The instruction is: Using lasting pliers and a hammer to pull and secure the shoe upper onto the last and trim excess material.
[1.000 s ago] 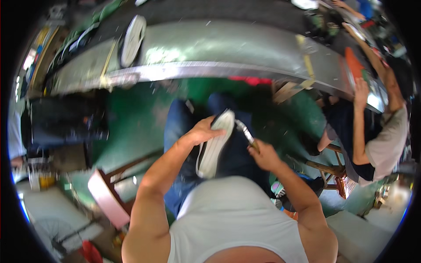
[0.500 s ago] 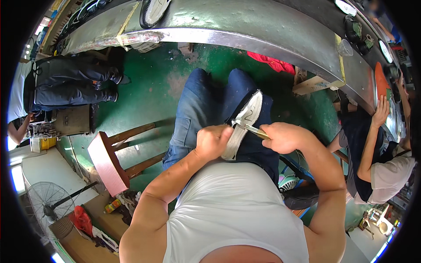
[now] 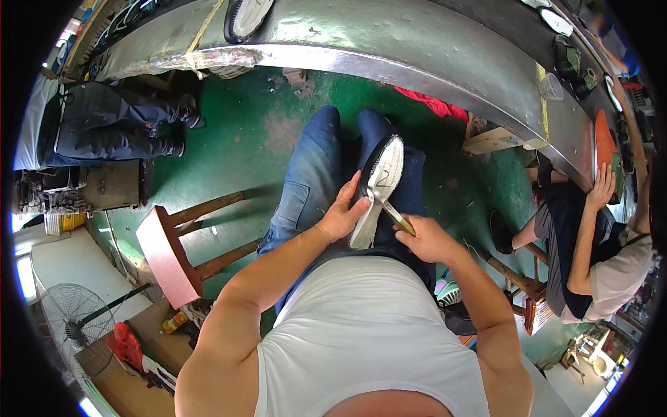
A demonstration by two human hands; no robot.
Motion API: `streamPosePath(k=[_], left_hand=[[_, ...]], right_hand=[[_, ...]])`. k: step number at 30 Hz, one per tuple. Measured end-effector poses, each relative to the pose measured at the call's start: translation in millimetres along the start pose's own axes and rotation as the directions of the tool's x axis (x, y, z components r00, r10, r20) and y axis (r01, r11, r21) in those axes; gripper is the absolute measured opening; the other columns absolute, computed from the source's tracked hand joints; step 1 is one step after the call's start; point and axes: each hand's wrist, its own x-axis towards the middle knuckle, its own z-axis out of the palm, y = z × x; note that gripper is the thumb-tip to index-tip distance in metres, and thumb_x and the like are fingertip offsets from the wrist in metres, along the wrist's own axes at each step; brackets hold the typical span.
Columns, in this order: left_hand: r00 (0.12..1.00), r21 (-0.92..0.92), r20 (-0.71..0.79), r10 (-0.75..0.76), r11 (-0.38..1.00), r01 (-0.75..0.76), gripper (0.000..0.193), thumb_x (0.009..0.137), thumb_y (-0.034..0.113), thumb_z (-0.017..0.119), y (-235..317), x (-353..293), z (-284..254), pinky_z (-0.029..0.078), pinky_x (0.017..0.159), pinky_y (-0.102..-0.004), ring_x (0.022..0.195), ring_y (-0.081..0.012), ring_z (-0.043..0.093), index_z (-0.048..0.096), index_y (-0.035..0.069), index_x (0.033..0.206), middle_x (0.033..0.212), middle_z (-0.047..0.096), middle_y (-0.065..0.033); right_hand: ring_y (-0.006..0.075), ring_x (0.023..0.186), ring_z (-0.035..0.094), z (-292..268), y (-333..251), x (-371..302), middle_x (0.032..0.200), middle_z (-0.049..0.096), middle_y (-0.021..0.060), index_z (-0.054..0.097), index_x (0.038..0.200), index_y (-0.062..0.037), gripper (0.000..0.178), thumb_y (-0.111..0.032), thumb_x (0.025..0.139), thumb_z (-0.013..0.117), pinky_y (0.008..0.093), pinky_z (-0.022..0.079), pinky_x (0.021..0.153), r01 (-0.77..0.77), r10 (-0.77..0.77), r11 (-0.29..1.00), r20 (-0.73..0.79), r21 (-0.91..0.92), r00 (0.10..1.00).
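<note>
A dark shoe (image 3: 385,170) rests sole-up on my lap, toe pointing away from me. Its pale underside has a toothed rim and a dark handwritten mark. My left hand (image 3: 345,210) grips the shoe's left side, thumb over the waist of the sole and fingers along the edge. In my right hand (image 3: 429,240) is a slim metal hand tool (image 3: 396,217) with a yellowish handle. Its metal end meets the middle of the sole; its exact kind is hard to make out.
A metal-topped bench (image 3: 389,42) curves across the far side, another shoe (image 3: 248,17) on it. A pink-topped stool (image 3: 167,257) stands left, near a wire fan (image 3: 73,316). At right a seated person (image 3: 590,243) handles an orange piece (image 3: 606,142); another person's legs (image 3: 121,128) show at left.
My left hand has loosened from a fist to fingers spread along the shoe's side. The right hand and tool have dropped slightly toward me, and the shoe has shifted a little left.
</note>
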Motion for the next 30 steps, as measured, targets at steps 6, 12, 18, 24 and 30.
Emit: streamPosePath(k=[6, 12, 18, 24, 30], left_hand=[[0.996, 0.248, -0.079, 0.046, 0.968, -0.025, 0.074, 0.099, 0.021, 0.059, 3.2, -0.3, 6.2, 0.024, 0.119, -0.0371, 0.144, -0.0332, 0.032, 0.017, 0.009, 0.160, 0.151, 0.039, -0.0231], [0.994, 0.216, -0.060, 0.088, 0.974, -0.074, 0.074, 0.100, 0.016, 0.058, 19.5, -3.1, 18.7, 0.028, 0.118, -0.0351, 0.144, -0.0313, 0.035, 0.015, 0.003, 0.159, 0.154, 0.037, -0.0233], [0.997, 0.309, -0.075, 0.028, 0.951, -0.003, 0.075, 0.100, 0.016, 0.057, 35.2, -8.0, 10.8, 0.033, 0.115, -0.0348, 0.142, -0.0342, 0.040, 0.012, 0.004, 0.159, 0.153, 0.038, -0.0270], [0.978, 0.536, 0.040, 0.203, 0.822, -0.192, 0.074, 0.099, 0.014, 0.056, 35.9, 11.0, -2.3, 0.042, 0.108, -0.0396, 0.135, -0.0447, 0.045, 0.014, 0.011, 0.160, 0.155, 0.029, -0.0315], [0.985, 0.703, 0.146, 0.095, 0.690, -0.171, 0.070, 0.097, 0.015, 0.054, 61.1, 8.2, 0.2, 0.053, 0.095, -0.0461, 0.110, -0.0518, 0.060, 0.022, 0.025, 0.158, 0.153, 0.027, -0.0372]], right_hand=[[0.0366, 0.095, 0.065, -38.3, -19.6, 14.2, 0.108, 0.063, 0.0239, 0.058, 0.118, 0.0050, 0.033, -0.013, 0.090, 0.063, 0.0401, 0.053, 0.088, 0.163, -0.417, 0.609, -0.139, -0.776, 0.898], [0.0414, 0.089, 0.066, -47.1, -24.5, 14.2, 0.095, 0.066, 0.0260, 0.060, 0.108, 0.0054, 0.024, -0.012, 0.091, 0.064, 0.0451, 0.054, 0.084, 0.080, -0.131, 0.847, -0.060, -0.526, 0.990], [0.0431, 0.091, 0.065, -46.4, -29.6, 36.0, 0.090, 0.067, 0.0246, 0.062, 0.105, 0.0019, 0.027, -0.023, 0.094, 0.062, 0.0484, 0.051, 0.080, -0.188, 0.239, 0.933, 0.135, -0.308, 0.962], [0.0456, 0.089, 0.066, 59.8, 9.2, 36.4, 0.090, 0.068, 0.0257, 0.061, 0.108, 0.0014, 0.030, -0.025, 0.094, 0.062, 0.0498, 0.051, 0.078, -0.122, 0.187, 0.974, -0.371, 0.192, 0.910], [0.0146, 0.072, 0.064, 22.8, 32.5, 26.2, 0.081, 0.065, 0.0042, 0.063, 0.111, -0.0003, 0.028, -0.024, 0.095, 0.064, 0.0261, 0.048, 0.055, -0.244, 0.200, 0.704, 0.143, 0.667, 0.969]])
